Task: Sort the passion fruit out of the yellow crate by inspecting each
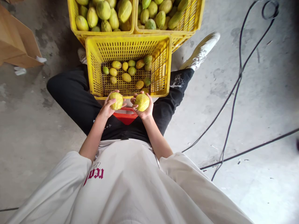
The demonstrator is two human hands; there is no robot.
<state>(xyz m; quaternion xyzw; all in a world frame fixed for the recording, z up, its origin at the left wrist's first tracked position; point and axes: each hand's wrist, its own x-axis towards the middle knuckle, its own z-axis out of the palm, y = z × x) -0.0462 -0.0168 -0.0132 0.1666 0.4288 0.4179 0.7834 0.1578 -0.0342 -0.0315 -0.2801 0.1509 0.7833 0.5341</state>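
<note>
My left hand (109, 104) is wrapped round a yellow, lumpy-skinned fruit (116, 101), its thumb lying across the front. A second yellow fruit (142, 102) of the same rounded, lemon-like look rests in my right hand (147, 109), with the fingers curled about it. Both fruits are held side by side, a little apart, over the near rim of a yellow slatted crate (128, 39) between my legs. Several green and yellow fruits (126, 77) lie scattered on that crate's dark bottom.
Behind the near crate stand two more yellow crates, a left one (73, 18) and a right one (198, 15), heaped with fruit. Under my hands is a red plastic thing (126, 117). Black cables (240, 74) cross the concrete floor at right; a cardboard box (18, 37) stands far left.
</note>
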